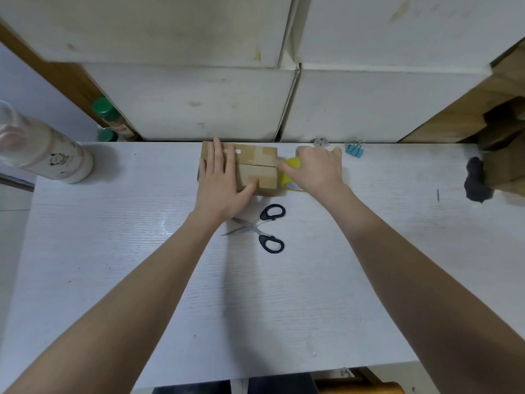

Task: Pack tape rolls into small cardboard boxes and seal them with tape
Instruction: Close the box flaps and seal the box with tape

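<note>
left hand (220, 177) flat on box (257, 169) | right hand (318, 169) grips tape roll (288, 173) | scissors (262, 227) just below — open

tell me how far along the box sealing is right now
Done: the cardboard box has its flaps folded shut. In hand: the left hand presses flat on top while the right hand grips the yellow tape roll at the box's right end. Left: taping the centre seam, then cutting with the scissors.

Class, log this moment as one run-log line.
step: sealing | left hand: flat on cardboard box | right hand: grips yellow tape roll at box's right end | scissors: on table, open
</note>
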Available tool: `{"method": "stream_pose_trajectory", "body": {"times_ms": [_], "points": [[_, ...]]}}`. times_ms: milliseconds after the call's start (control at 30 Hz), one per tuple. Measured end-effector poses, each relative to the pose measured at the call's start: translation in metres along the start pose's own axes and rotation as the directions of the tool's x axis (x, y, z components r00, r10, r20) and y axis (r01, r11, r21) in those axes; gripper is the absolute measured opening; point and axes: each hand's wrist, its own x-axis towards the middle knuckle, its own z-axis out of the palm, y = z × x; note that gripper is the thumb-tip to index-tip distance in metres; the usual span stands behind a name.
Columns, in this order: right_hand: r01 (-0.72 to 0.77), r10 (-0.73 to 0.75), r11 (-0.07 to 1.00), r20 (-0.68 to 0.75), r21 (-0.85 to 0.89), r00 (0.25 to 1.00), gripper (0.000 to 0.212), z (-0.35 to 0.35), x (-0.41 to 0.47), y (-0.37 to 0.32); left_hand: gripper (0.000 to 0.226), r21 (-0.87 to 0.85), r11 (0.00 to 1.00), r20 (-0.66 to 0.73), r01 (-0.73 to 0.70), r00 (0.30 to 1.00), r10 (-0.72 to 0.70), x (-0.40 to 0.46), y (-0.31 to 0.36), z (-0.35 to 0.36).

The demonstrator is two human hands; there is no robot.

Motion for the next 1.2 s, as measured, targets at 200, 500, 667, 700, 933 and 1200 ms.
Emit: {"method": "stream_pose_trajectory", "body": {"times_ms": [200,500,667,700,933,1200], "points": [[-0.090,0.130,0.847,-0.040,0.524,0.991,0.039,-0.010,-0.010,0.031,0.069,0.101,0.944,0.023,-0.315,0.949,0.314,0.006,0.039,0.007],[-0.367,0.105,0.429,0.358,0.826,0.928,0.045,0.001,-0.035,0.047,0.062,0.262,0.922,0.149,-0.284,0.956,0.252,0.016,0.035,0.013],[-0.347,0.148,0.461,0.314,0.817,0.938,0.042,0.000,-0.036,0.034,0.063,0.282,0.926,0.090,-0.252,0.968,0.236,0.001,0.020,0.016],[-0.335,0.149,0.469,0.301,0.818,0.942,0.042,-0.003,-0.036,0.033,0.063,0.275,0.929,0.076,-0.247,0.969,0.235,-0.002,0.017,0.016],[-0.279,0.174,0.628,0.219,0.726,0.960,0.052,-0.016,-0.028,0.025,0.065,0.229,0.949,0.082,-0.215,0.976,0.201,-0.006,0.011,0.015],[-0.297,0.276,0.851,0.113,0.433,0.954,0.062,0.003,-0.035,0.047,0.080,0.155,0.966,0.133,-0.208,0.973,0.188,-0.006,0.007,0.013]]}}
